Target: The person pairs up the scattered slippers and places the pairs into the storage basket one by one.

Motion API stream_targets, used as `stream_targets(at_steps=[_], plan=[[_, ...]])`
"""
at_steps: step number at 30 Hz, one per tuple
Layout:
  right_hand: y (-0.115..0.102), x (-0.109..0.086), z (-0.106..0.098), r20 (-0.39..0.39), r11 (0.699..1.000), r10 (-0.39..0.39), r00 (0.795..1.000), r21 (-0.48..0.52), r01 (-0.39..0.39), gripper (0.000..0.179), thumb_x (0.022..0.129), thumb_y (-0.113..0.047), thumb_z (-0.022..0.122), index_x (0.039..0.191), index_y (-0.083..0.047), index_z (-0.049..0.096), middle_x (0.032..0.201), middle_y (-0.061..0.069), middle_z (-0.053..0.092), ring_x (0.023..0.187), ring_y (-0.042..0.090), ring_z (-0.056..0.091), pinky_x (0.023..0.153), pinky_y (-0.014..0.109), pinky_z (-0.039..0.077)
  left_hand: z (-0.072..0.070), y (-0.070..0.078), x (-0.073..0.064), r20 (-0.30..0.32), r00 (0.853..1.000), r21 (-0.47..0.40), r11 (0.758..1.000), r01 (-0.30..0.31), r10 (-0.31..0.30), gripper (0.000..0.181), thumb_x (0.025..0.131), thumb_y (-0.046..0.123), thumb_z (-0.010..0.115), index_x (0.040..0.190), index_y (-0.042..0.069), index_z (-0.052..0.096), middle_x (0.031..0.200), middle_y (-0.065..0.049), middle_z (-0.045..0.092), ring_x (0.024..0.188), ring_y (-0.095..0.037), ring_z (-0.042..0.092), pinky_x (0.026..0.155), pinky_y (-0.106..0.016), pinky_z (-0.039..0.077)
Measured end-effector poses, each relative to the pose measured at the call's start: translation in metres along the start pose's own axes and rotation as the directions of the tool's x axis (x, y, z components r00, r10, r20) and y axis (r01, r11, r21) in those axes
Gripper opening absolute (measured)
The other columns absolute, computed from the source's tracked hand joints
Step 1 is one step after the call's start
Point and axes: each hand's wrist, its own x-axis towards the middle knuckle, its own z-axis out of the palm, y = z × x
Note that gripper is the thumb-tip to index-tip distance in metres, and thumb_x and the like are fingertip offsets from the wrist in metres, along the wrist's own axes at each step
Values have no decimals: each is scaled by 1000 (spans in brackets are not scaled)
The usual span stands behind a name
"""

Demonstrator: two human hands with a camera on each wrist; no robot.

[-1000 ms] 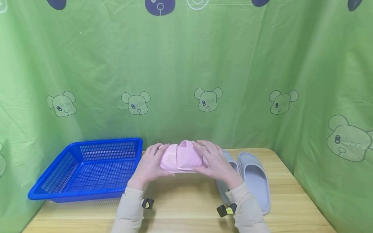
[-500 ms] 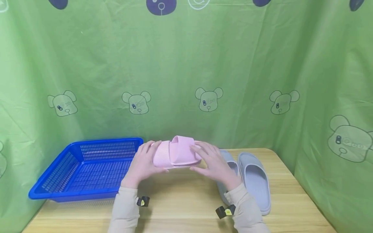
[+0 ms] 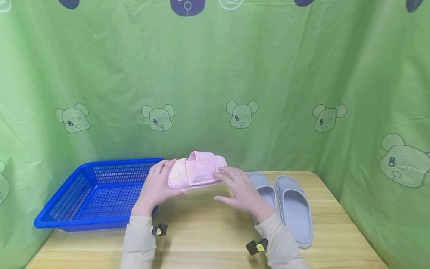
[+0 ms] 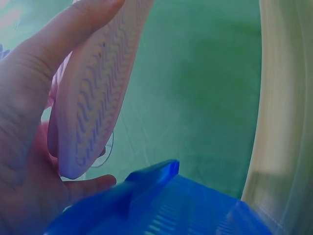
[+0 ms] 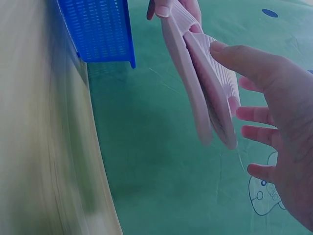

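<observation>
A pair of pink slippers [image 3: 203, 168] with ribbed straps is nested together above the table, tilted with its right end higher. My left hand [image 3: 155, 185] grips the pair at its left end, thumb below and fingers over the top. In the left wrist view the wavy-patterned sole [image 4: 105, 88] faces the camera. My right hand [image 3: 241, 189] is spread by the other end of the pair. Its thumb hangs apart from the sole; whether its fingertips touch the strap I cannot tell. Two slipper layers show in the right wrist view, the left hand [image 5: 164, 7] holding them at the top.
A blue plastic basket [image 3: 95, 223] stands at the left, just beside my left hand. Two grey slippers [image 3: 297, 215] lie side by side on the right of the wooden table [image 3: 208, 239], partly behind my right arm. A green curtain [image 3: 201, 74] encloses the back and sides.
The pink slippers have moved left and up in my left hand, toward the basket, tilting more. My right hand has loosened from them, its thumb and fingers spreading; it has shifted little.
</observation>
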Motion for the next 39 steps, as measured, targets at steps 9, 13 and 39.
stream_targets(at_steps=[9,13,39], plan=[[-13,3,6,34,1000,-30,999,-1,30,72,84,-51,68,145,-20,46,145,10,49,135,28,46,116,55,30,-10,-8,-3,-11,999,-22,999,33,-33,110,55,60,87,146,21,41,142,-11,47,129,-39,42,105,-58,41],[-21,5,8,52,998,-57,997,15,56,72,85,-50,67,146,-19,45,147,10,47,136,28,45,116,54,31,-14,-11,-6,-23,999,-20,999,42,-42,111,54,61,87,146,20,42,142,-11,47,129,-39,42,105,-59,41],[-43,5,32,124,986,-161,979,-30,166,74,84,-56,65,146,-23,42,149,8,46,138,25,43,116,53,32,-41,-41,-14,-75,994,29,997,76,-74,110,57,61,86,146,16,41,139,-15,47,125,-42,43,102,-61,39]])
